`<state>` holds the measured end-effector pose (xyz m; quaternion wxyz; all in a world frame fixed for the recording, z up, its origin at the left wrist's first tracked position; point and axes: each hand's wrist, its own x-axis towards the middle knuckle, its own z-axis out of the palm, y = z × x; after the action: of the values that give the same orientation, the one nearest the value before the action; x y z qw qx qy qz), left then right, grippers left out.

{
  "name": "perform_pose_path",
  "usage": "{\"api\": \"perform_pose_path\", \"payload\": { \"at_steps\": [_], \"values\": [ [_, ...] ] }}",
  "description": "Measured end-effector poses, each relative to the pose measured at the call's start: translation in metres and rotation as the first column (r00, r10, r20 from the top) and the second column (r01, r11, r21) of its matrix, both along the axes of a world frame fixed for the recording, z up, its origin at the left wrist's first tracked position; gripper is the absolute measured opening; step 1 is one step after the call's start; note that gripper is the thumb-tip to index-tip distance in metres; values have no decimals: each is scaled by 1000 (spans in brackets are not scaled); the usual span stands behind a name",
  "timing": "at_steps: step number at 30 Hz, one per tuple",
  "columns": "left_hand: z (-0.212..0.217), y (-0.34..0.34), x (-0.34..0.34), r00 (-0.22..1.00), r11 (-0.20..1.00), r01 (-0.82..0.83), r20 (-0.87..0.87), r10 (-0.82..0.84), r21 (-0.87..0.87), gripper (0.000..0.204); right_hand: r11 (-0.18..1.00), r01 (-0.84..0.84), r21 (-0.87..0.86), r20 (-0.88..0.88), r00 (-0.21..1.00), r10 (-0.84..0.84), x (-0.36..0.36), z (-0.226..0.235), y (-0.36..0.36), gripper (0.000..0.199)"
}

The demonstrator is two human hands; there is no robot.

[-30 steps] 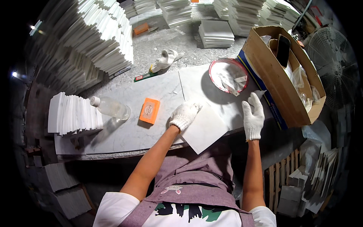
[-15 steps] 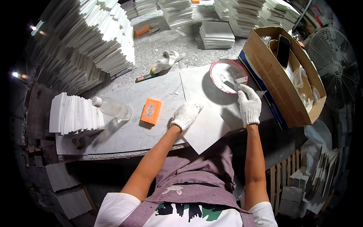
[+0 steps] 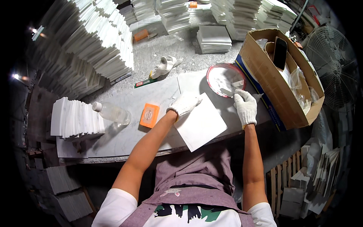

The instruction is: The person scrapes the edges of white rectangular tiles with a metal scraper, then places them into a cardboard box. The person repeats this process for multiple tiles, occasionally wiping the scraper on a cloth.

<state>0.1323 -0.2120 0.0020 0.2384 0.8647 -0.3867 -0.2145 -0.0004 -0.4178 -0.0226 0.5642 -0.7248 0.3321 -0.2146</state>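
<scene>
A thin white square tile (image 3: 204,126) lies turned cornerwise at the bench's front, its near corner sticking out past the edge. My left hand (image 3: 185,104), in a white knit glove, grips this tile along its upper left side, fingers together. My right hand (image 3: 245,108), gloved alike, is closed around what looks like a putty knife (image 3: 227,92). Its grey blade reaches over the near rim of a round red-rimmed tub (image 3: 208,81) holding white paste. Most of the handle is hidden by the glove. Another small pale flat piece (image 3: 238,83) rests in the tub.
Left of my left hand are an orange box (image 3: 149,115), a clear bottle (image 3: 113,112) and a tile stack (image 3: 75,118). A spare glove (image 3: 165,66) lies farther back. Tall tile stacks line the far side. At right stand a cardboard box (image 3: 291,94) with a phone and a fan (image 3: 334,68).
The tile has turned slightly under my left hand, which has shifted a little left and uncovered more of the tile's far corner. The blade has moved nearer the tub's near rim.
</scene>
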Motion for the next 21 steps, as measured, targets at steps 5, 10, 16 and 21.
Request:
{"api": "perform_pose_path", "payload": {
  "at_steps": [5, 10, 16, 21],
  "values": [
    [23, -18, 21, 963, 986, -112, -230, 138, 121, 44, 959, 24, 281, 3, 1000, -26, -6, 16, -3, 27],
    [31, -37, 40, 975, 988, -28, -213, 59, 149, 41, 903, -55, 427, 154, 988, -12, -13, 40, 2, 24],
    [37, -59, 51, 992, 989, 10, -130, 9, 148, 39, 992, -119, -48, 142, 982, 125, -13, 25, 0, 23],
    [44, -70, 57, 999, 971, 53, -18, -50, 233, 38, 982, -24, 187, 217, 976, -17, -21, 33, 3, 24]
  ]
}}
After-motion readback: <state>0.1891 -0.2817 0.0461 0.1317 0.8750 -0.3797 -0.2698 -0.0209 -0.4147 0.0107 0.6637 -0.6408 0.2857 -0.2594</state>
